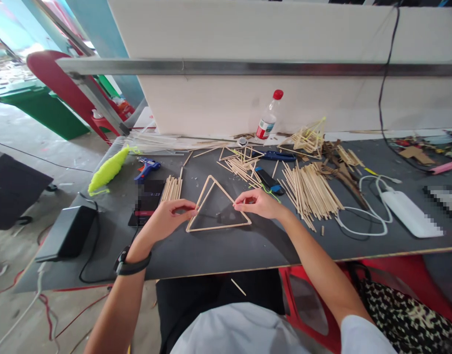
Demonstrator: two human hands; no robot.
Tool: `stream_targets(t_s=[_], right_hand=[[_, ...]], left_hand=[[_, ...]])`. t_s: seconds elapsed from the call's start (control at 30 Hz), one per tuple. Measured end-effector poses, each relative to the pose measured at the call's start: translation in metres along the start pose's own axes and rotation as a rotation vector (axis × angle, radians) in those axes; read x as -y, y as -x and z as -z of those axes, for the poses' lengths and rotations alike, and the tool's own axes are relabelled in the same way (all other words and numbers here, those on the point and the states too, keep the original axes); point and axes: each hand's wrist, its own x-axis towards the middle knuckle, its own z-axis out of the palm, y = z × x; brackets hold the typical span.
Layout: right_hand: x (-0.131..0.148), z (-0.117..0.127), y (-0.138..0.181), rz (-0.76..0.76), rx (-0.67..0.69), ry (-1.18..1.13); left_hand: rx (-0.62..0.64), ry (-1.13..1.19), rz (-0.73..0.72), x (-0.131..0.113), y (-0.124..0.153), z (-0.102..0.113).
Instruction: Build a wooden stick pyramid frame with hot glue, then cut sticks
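free near tabletop (211,255), sticks (314,191) beyond

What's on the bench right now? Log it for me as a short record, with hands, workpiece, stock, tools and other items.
Left hand: pinching the left side of the triangular stick frame
Right hand: pinching the frame's right side
Stock: large stick pile to the right, smaller stick pile beyond the left hand
Tools: blue glue gun, beyond the left hand
Other items: red-capped bottle at the back
Surface: dark grey table
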Motion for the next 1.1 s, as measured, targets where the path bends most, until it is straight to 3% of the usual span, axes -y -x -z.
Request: stream_targets(t_s=[1.1], right_hand=[[-0.0017, 0.0061, 0.0057, -0.033, 0.023, 0.024]], left_hand=[[-0.020, -0.095, 0.001, -0.0029, -0.0020, -0.0032]])
